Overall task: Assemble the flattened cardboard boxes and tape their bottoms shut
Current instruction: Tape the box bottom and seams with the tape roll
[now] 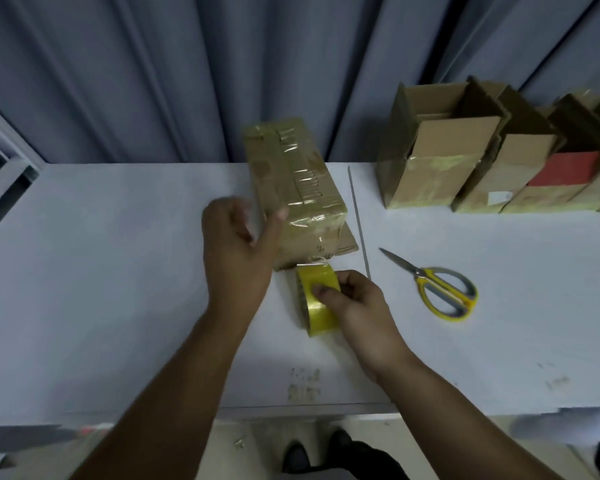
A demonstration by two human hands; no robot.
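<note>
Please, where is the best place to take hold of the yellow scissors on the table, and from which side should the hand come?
Probably by the yellow handle loops, coming from above on the near right side. The scissors lie flat and closed on the table, with the pointed blades aimed away to the far left. The right hand, nearest to them, is holding the tape roll.

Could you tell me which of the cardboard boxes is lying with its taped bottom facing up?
The box beside the left hand; the boxes in the row at the right stand open-topped.
</note>
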